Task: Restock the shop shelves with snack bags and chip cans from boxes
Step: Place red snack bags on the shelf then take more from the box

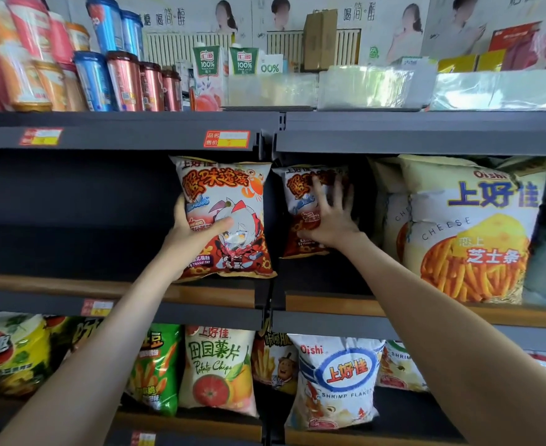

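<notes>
My left hand (194, 233) grips a snack bag (229, 201) by its left edge; right hand (332, 217), fingers spread, presses the 2nd bag (300, 194), farther back.

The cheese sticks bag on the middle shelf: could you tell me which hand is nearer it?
Right. The right hand rests on the right crab bag, just left of the cheese sticks bag; the left hand grips the left crab bag, farther away.

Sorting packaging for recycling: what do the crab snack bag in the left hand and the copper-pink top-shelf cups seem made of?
Crab snack bag, gripped by the left hand: likely glossy printed plastic film, puffed, with crimped end seams. Copper-pink cups: shiny metallic-looking wrap with light streaks; paper or plastic, cannot tell.
</notes>
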Demonstrator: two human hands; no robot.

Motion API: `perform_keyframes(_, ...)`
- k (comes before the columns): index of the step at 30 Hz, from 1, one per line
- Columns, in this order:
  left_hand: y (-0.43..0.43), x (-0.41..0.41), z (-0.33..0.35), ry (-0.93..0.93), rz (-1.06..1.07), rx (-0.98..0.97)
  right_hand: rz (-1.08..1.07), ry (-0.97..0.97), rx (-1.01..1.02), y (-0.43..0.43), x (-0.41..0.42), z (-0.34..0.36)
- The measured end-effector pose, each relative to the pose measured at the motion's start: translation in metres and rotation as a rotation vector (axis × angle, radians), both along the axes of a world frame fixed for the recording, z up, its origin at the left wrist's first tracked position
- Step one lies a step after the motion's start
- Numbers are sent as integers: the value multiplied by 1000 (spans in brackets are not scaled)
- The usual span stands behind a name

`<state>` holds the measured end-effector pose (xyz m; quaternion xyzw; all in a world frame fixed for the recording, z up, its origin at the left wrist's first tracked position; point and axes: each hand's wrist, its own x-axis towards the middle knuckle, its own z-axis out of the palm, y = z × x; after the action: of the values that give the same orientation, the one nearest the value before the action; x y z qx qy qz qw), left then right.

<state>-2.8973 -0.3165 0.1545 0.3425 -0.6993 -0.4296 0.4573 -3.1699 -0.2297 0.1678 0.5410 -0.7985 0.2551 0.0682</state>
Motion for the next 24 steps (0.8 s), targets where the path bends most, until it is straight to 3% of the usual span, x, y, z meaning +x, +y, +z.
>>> perform_keyframes(2,0,1,-2,2,-3,-5,54,-281,-35,-1,-6,-2)
perform_keyframes(4,0,2,-6,19,-1,8,28,-389,-42,-2,-9,-5)
perform_keyframes(8,-1,4,-13,47,1,37,-45,-273,-16,-4,1,-5)
perform_keyframes(15,0,-2,-8,13,18,-36,-280,170,30,7,40,-14)
perform_keyframes(21,2,-5,-10,2,30,-47,-117,26,190,17,24,-8)
perform_keyframes(24,3,0,-7,-21,49,-56,-70,72,199,20,14,-2)
